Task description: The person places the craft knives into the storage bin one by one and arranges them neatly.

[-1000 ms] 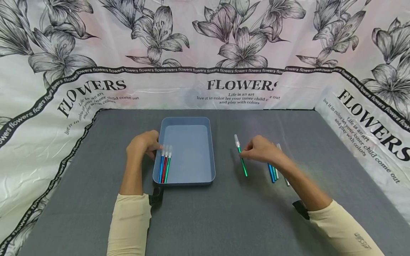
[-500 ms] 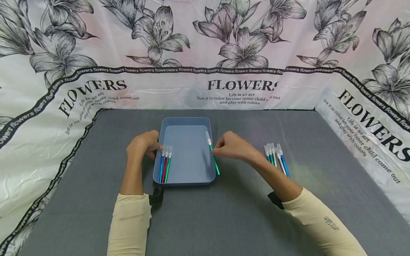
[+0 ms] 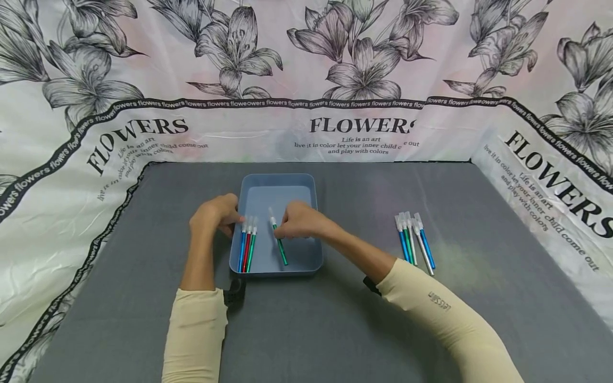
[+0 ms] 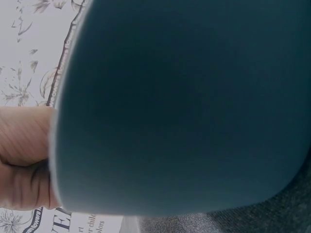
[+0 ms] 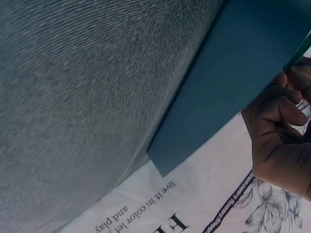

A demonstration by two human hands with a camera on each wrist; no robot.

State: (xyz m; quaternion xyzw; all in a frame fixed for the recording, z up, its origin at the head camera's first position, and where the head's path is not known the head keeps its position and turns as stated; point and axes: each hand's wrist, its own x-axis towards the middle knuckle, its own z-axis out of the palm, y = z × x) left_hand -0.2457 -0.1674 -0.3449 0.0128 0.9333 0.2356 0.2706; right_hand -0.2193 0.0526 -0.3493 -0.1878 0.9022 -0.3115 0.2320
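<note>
lying near held pen (image 3: 281,250): three pens (image 3: 246,250) in tray (image 3: 303,254)

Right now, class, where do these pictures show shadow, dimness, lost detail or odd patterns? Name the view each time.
Head: light is mostly even, with a soft shadow on the gray cloth beneath the right sleeve; left wrist: the tray looms dark and nearly featureless; right wrist: the right hand looks dim, and fine ripple patterns run across the gray cloth.
</note>
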